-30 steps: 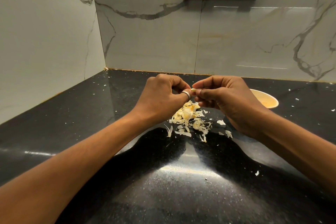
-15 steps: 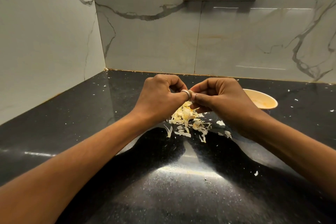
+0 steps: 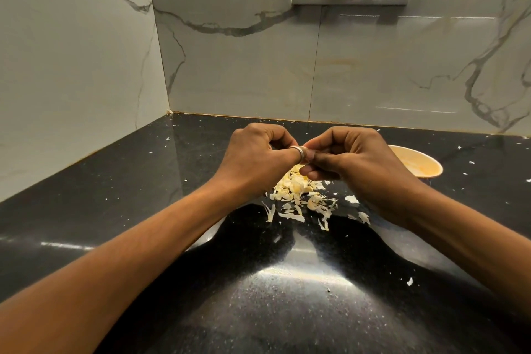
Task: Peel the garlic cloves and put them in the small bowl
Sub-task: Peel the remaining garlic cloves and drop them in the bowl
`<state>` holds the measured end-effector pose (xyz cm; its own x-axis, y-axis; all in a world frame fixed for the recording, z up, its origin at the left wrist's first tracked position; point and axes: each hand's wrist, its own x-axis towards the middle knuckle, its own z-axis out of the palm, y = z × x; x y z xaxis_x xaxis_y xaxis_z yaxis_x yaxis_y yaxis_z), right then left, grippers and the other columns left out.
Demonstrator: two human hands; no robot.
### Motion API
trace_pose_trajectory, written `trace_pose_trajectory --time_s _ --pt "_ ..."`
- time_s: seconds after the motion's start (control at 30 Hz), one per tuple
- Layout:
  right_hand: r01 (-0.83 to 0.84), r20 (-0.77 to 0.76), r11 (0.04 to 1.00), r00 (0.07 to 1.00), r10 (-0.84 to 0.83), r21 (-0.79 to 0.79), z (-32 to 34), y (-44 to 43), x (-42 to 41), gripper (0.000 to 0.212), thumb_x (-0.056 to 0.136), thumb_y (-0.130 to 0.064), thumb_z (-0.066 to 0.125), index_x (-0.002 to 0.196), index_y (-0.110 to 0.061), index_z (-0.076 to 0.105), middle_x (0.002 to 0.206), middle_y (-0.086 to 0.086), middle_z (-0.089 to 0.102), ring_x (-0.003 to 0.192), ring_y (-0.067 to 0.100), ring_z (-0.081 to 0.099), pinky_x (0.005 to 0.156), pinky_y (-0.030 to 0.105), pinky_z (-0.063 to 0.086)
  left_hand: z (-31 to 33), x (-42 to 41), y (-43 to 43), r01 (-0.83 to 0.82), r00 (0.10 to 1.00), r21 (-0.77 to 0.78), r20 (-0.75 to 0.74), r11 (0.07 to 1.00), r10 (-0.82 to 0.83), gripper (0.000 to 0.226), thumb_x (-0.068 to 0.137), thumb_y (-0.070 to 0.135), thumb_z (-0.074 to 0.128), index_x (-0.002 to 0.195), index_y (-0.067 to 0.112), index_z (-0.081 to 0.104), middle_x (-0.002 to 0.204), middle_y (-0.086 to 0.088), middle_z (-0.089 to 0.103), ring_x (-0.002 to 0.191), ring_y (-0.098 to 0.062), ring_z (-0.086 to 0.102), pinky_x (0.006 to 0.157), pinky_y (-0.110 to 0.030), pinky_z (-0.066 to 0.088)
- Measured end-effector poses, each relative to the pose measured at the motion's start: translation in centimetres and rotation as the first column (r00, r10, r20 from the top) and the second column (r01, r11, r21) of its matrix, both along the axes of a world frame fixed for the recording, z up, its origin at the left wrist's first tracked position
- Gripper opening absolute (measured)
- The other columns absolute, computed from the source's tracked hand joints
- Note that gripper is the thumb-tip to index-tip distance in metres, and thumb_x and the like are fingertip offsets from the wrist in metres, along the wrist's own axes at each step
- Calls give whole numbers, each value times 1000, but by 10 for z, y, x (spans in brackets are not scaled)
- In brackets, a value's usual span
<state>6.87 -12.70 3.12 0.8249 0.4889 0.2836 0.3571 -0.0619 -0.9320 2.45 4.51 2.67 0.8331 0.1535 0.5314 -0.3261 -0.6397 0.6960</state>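
Peeling step: left hand (image 3: 258,159) and right hand (image 3: 362,162), grips clamped together on presumed garlic clove, hidden, above peel pile (image 3: 298,192). Next: strip skin, drop clove in small bowl (image 3: 431,164) toward tabletop's (image 3: 138,181) right edge.

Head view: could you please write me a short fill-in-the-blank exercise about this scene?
The left hand and right hand pinch a garlic clove above the peels on the ____ countertop.
The ring sits on the ____ hand.
The small bowl stands beside the ____ hand.
Missing: black; left; right.
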Motion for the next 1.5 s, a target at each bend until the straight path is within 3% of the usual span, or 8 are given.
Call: trace_pose_trajectory --time_s 0.27,0.43,0.73,0.93,1.23,1.5 --pt "-3 -73 998 997 8 58 2 1 -2 14 90 -2 66 103 2 67 93 18 76 87 25 75 80 35 63 2 -3 -1 -1 1000 -23 -21 1000 0 18 85 31 74 75 17 73 68 -3 69 65 -23 67 61 -48 59" --pt "4 -152 993 988 14 121 4 2 -1 13 90 -6 67 102 -2 67 97 14 77 96 24 75 86 36 62 2 -2 2 -8 999 -9 -36 1000 7 12 89 20 70 77 18 72 69 -1 69 64 -18 68 63 -44 60" --pt "15 -236 987 971 23 160 4 1 3 15 92 -8 66 106 -4 68 106 13 77 106 25 72 99 42 55 1 -2 1 -15 999 19 -37 1000 16 12 86 22 71 75 20 73 69 1 70 63 -15 67 61 -41 60" --pt "13 -283 988 959 31 154 4 2 3 5 93 -14 65 94 -13 70 107 7 77 104 19 70 85 33 52 0 -1 1 -18 999 45 -39 999 19 13 85 24 72 73 25 72 69 5 69 65 -16 66 63 -44 60" --pt "15 -339 990 940 35 142 4 4 3 24 104 -20 50 93 -16 71 102 0 76 106 17 65 96 43 47 0 -1 1 -11 1000 83 -19 997 12 10 86 23 72 76 22 72 71 6 68 65 -11 64 67 -45 60" --pt "74 -447 977 894 24 202 2 6 3 22 106 -18 48 101 -8 67 96 6 69 93 18 68 74 32 56 -2 1 2 -24 1000 101 -4 995 24 17 85 24 72 70 28 68 68 8 67 59 -6 60 67 -41 60"
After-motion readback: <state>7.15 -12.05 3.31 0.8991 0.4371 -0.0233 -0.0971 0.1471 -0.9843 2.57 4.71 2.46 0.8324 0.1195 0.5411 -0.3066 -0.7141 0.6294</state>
